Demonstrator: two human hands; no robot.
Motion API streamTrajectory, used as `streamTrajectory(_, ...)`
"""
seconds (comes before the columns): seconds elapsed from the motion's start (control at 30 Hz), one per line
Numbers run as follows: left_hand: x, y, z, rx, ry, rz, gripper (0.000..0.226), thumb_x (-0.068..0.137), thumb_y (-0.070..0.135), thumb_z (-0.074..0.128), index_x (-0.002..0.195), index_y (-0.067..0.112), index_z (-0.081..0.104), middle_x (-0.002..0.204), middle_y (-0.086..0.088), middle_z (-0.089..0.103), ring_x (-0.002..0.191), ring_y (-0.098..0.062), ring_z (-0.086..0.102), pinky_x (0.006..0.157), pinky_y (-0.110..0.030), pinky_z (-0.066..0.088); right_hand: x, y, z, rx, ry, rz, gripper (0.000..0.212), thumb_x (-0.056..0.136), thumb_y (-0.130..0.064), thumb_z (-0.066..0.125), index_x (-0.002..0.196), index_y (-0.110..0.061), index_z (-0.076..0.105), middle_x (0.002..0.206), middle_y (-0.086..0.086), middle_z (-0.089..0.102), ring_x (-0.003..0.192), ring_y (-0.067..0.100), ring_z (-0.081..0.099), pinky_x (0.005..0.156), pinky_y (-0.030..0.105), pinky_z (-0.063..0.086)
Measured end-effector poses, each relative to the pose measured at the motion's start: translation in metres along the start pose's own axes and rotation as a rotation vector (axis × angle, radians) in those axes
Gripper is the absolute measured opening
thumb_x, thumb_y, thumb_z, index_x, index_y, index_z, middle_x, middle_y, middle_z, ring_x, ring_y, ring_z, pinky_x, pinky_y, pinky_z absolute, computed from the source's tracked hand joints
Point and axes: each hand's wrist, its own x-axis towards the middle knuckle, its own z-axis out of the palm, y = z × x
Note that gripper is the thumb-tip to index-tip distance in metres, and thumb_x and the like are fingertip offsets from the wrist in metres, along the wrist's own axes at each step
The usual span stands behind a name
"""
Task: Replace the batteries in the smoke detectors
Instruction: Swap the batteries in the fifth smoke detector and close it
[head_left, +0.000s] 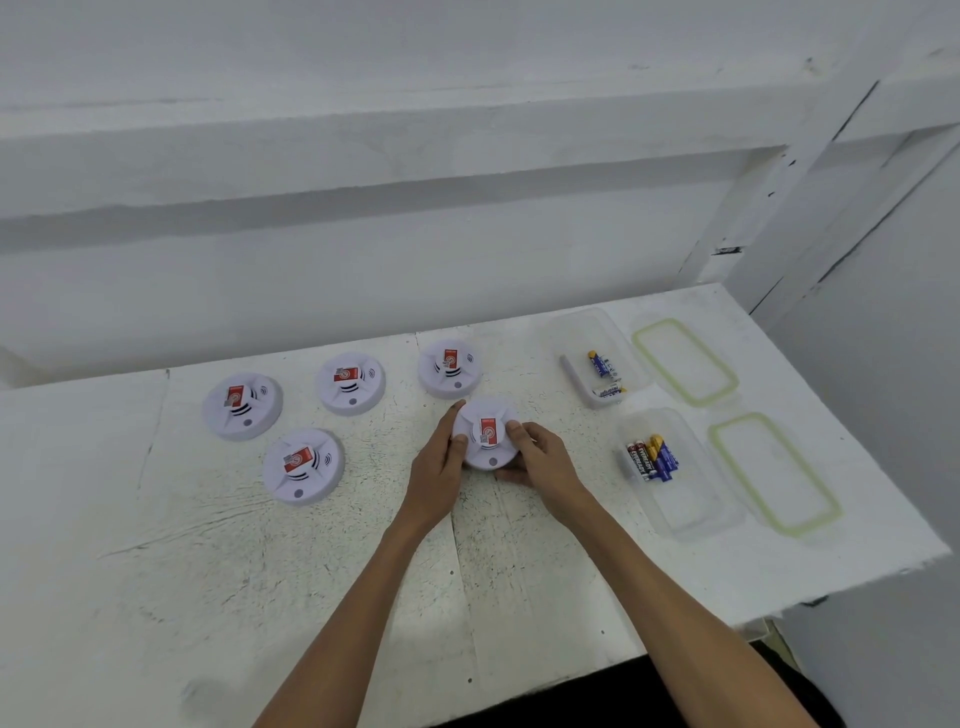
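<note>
Head view: a white table (208, 571) stands against a white wall, and five round white smoke detectors lie on it face up, each with a red label at its centre. The left hand (439, 462) and right hand (540, 460) hold one detector (485, 434) between them near the middle of the table. The left fingers curl against its left rim, with the thumb on its top edge. The right thumb lies on top just beside the red label, and the right fingers curl round the near right rim. Whether this detector rests on the table or is slightly lifted, I cannot tell.

A second detector (450, 368) lies just beyond it, close to the left fingertips. A third detector (351, 383) lies further left, a fourth detector (242, 406) lies furthest left, and a fifth detector (304, 466) lies nearer the person, left of the hands.

To the right of the hands are two clear boxes, both open. The far box (571, 332) holds a few blue batteries (602, 364). The near box (691, 509) holds a cluster of cells (652, 460), some red and black, some blue and gold. Right of each box lies a clear lid with a green seal: the far lid (684, 361) and the near lid (774, 473), both flat on the table.
</note>
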Motion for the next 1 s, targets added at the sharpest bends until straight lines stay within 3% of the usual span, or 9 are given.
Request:
streamTrajectory(0.53, 0.0008, 0.0006, 0.0, -0.005, 0.003, 0.004, 0.045, 0.111, 0.027, 0.039, 0.156, 0.023, 0.038, 0.152, 0.007, 0.051, 0.137, -0.007, 0.049, 0.114, -0.024, 0.04, -0.0002, -0.0002, -0.0006, 0.018, -0.007, 0.001, 0.033, 0.1, -0.037, 0.058, 0.109, -0.008, 0.068, 0.102, 0.013, 0.075, 0.093, 0.026, 0.074, 0.079, 0.043, 0.062)
streamTrajectory(0.7, 0.0016, -0.0004, 0.0012, -0.011, 0.007, -0.007, 0.045, 0.111, 0.027, 0.04, 0.156, 0.021, 0.039, 0.152, 0.005, 0.051, 0.137, -0.009, 0.049, 0.116, -0.029, 0.041, -0.0004, 0.0005, -0.0008, 0.014, -0.002, -0.003, 0.033, 0.1, -0.037, 0.058, 0.109, -0.006, 0.068, 0.102, 0.013, 0.075, 0.095, 0.027, 0.073, 0.08, 0.044, 0.062)
streamTrajectory(1.0, -0.0006, 0.0027, 0.0001, -0.012, 0.004, -0.013, 0.045, 0.111, 0.028, 0.039, 0.156, 0.024, 0.039, 0.151, 0.007, 0.052, 0.136, -0.007, 0.05, 0.112, -0.022, 0.041, 0.0, 0.0017, -0.0004, 0.017, -0.005, 0.004, 0.033, 0.099, -0.038, 0.058, 0.109, -0.007, 0.068, 0.103, 0.013, 0.075, 0.096, 0.028, 0.073, 0.081, 0.045, 0.062)
